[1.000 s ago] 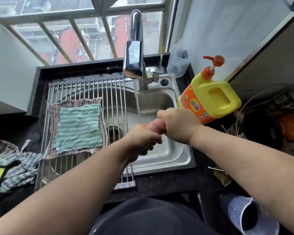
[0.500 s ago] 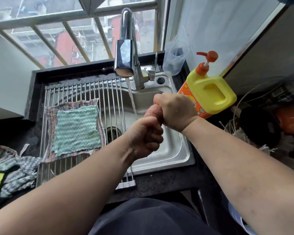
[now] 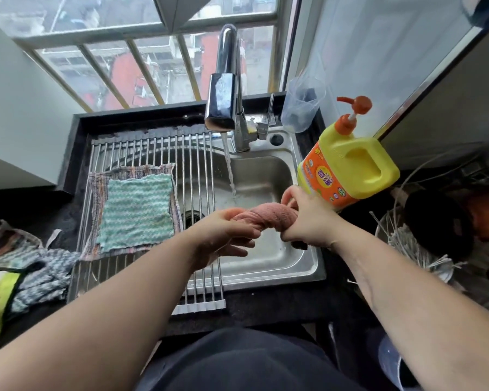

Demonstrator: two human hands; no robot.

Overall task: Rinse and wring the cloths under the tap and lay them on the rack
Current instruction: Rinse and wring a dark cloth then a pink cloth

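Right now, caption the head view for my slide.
The left hand and right hand wring a twisted pink cloth over the sink, tap running, green cloth on the rack.

Two hands (image 3: 226, 235) (image 3: 308, 221), one pink cloth (image 3: 266, 217) — two cloths (image 3: 136, 210) (image 3: 96, 193) on one rack (image 3: 192, 165), one tap (image 3: 223, 108)

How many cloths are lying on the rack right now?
2. A green cloth lies on a larger striped cloth, both on the rack's left side; more could be hidden beneath them.
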